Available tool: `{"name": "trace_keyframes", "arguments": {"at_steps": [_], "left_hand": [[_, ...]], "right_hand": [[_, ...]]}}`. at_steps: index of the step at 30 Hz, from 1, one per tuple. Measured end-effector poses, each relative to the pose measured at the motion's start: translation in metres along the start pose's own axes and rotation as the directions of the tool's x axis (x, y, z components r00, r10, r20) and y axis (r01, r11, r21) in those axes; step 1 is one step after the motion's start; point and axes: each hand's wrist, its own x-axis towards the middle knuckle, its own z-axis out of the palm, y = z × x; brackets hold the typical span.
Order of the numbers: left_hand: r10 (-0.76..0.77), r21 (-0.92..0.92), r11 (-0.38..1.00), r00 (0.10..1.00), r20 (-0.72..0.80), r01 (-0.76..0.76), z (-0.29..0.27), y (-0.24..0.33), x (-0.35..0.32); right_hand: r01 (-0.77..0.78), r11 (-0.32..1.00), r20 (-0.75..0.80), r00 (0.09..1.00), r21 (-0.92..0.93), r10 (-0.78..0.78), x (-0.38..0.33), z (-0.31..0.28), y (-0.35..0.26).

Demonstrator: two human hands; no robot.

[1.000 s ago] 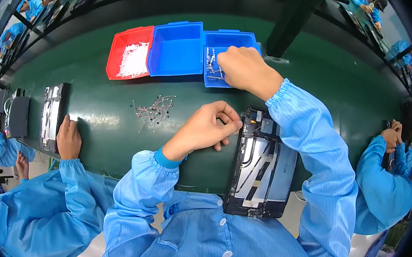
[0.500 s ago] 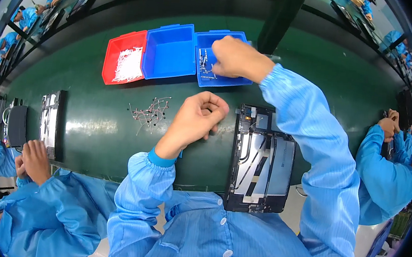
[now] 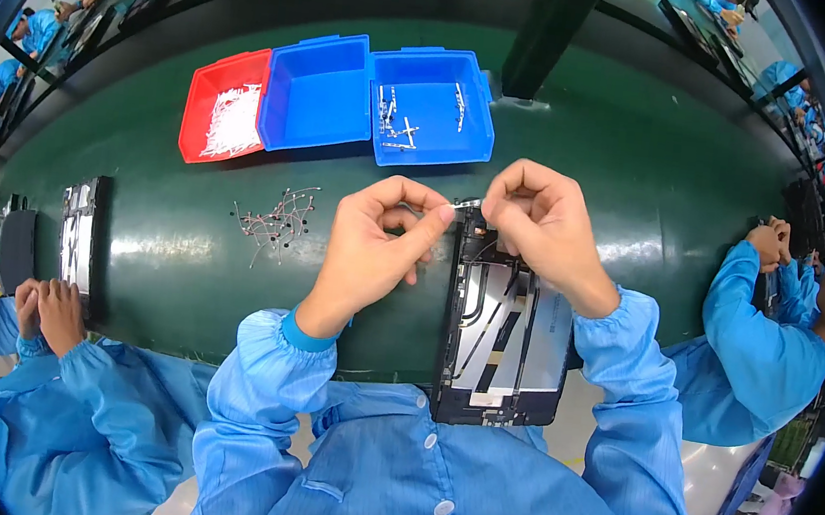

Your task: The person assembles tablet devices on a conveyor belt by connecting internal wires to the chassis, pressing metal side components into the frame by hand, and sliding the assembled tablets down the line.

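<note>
Co-worker's hands [image 3: 44, 304]: far left, beside a dark panel [image 3: 79, 241] on the green bench [image 3: 643, 171].
Red bin [image 3: 222, 120]: holds white strips.
Wire pile [image 3: 278, 220]: loose, left of the hands.
Left hand [image 3: 374, 243]: has risen from the bench; fingertips pinch one end of a small white strip [image 3: 465, 203].
Blue bin [image 3: 429, 106]: right hand has left it.
Right hand [image 3: 536, 225]: pinches the strip's other end, over the top edge of the black frame [image 3: 505, 333]; the part looks fetched and ready for placing.
</note>
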Motion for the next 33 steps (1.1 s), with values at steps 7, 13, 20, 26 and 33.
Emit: {"name": "trace_keyframes", "arguments": {"at_steps": [7,13,20,26,33], "left_hand": [[0.168,0.180,0.969,0.986,0.022,-0.169,0.004,-0.007,0.001],[-0.072,-0.001,0.997,0.995,0.072,0.073,-0.002,0.001,0.004],[-0.077,0.040,0.997,0.990,0.115,0.072,-0.006,0.000,0.005],[-0.133,-0.004,0.991,0.972,0.193,0.136,-0.015,0.005,0.008],[-0.042,0.103,0.994,0.999,-0.010,0.042,-0.015,0.009,0.006]], "right_hand": [[0.279,0.869,0.101,0.960,-0.408,-0.261,-0.003,-0.003,0.002],[0.154,0.961,0.052,0.988,-0.228,-0.145,-0.002,-0.006,0.009],[0.075,0.975,0.046,0.997,-0.211,-0.066,-0.005,-0.005,0.007],[0.174,0.938,0.135,0.981,-0.300,-0.139,-0.005,-0.005,-0.001],[0.344,0.912,0.068,0.939,-0.224,-0.338,-0.007,-0.004,0.004]]}}
